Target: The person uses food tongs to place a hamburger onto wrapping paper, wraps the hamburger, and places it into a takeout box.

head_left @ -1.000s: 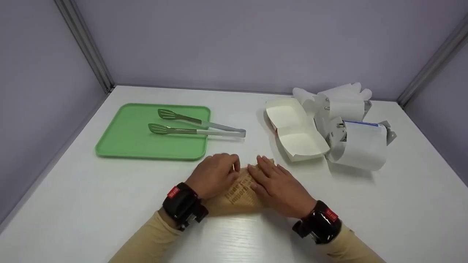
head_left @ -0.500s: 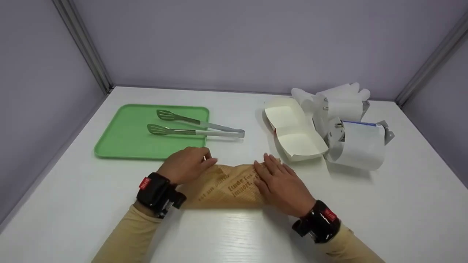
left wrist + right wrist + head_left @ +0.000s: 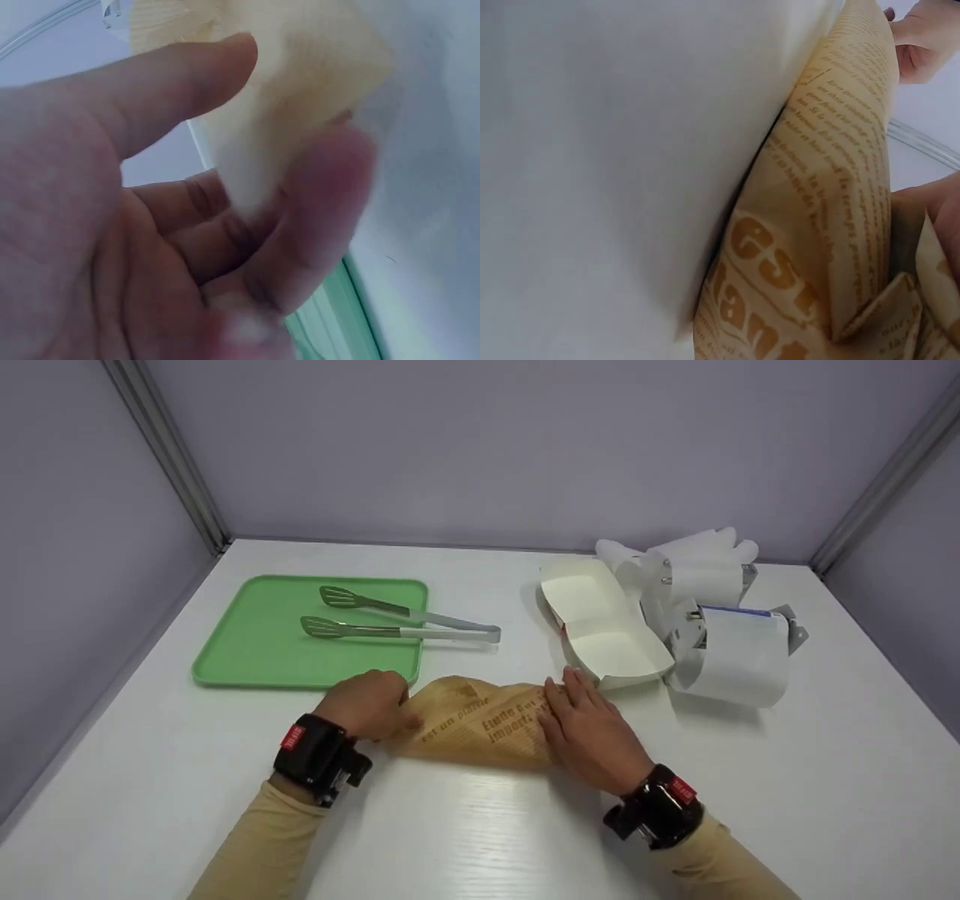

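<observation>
Brown printed paper (image 3: 480, 724) lies lower centre; left hand (image 3: 367, 705) pinches its left end near green tray (image 3: 247, 664). Right hand (image 3: 596, 731) lies fingers-extended on its right end, fingertips just beside white box (image 3: 619, 652). Table (image 3: 465, 832) runs below to frame bottom. Versus half a second ago, paper's lower edge sits higher.

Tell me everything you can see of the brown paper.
The brown paper looks thin and creased, printed in darker brown with large words and lines of small text. Folded, it stretches crosswise between the hands over the white table; whether all of it touches the tabletop is unclear. The left hand holds its left end; the right hand rests on its right end.
</observation>
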The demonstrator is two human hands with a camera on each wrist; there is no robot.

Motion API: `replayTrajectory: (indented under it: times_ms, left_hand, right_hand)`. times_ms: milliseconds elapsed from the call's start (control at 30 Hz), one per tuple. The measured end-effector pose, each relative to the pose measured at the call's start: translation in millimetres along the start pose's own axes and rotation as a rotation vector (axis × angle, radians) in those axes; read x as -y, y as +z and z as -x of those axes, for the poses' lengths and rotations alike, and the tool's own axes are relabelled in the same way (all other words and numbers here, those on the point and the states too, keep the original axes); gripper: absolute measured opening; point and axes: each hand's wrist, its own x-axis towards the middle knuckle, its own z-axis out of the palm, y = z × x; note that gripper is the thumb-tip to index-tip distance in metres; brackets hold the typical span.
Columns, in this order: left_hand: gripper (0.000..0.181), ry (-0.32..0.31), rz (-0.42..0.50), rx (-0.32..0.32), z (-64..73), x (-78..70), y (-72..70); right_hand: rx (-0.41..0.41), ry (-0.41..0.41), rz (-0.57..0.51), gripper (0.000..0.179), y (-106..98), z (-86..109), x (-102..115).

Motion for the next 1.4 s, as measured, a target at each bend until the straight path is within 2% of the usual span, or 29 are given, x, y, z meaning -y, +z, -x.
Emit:
replayTrajectory:
  times_ms: [67,133,367,567,767,933,1200,1400]
  left_hand:
    - [0.024,-0.006,0.008,0.021,-0.7,-2.0,1.4]
    - [0.024,0.016,0.013,0.025,-1.0,-4.0,2.6]
    - [0.033,0.123,0.003,-0.022,1.7,-9.9,0.2]
    - [0.041,0.141,0.028,-0.03,3.7,-13.4,-0.7]
    - [0.04,0.141,0.083,-0.036,4.6,-14.5,-0.8]
    - [0.044,0.152,0.174,-0.041,4.2,-17.5,-1.8]
    - [0.042,0.189,0.453,-0.03,3.5,-25.4,-1.8]
    - [0.039,0.255,0.617,-0.029,1.2,-31.2,1.5]
  right_hand:
    - [-0.002,-0.005,-0.006,0.053,0,0.0,-1]
    - [-0.005,-0.01,-0.01,0.053,1,-0.3,-2]
    - [-0.005,-0.022,-0.023,0.052,0,0.3,-3]
    - [-0.036,-0.067,-0.036,0.048,0,0.4,-3]
    - [-0.019,-0.073,-0.035,0.048,0,0.7,-2]
    - [-0.014,-0.082,-0.024,0.048,2,0.6,0]
    - [-0.031,-0.107,-0.017,0.048,4,1.5,1]
    - [-0.044,-0.134,-0.002,0.048,5,1.1,2]
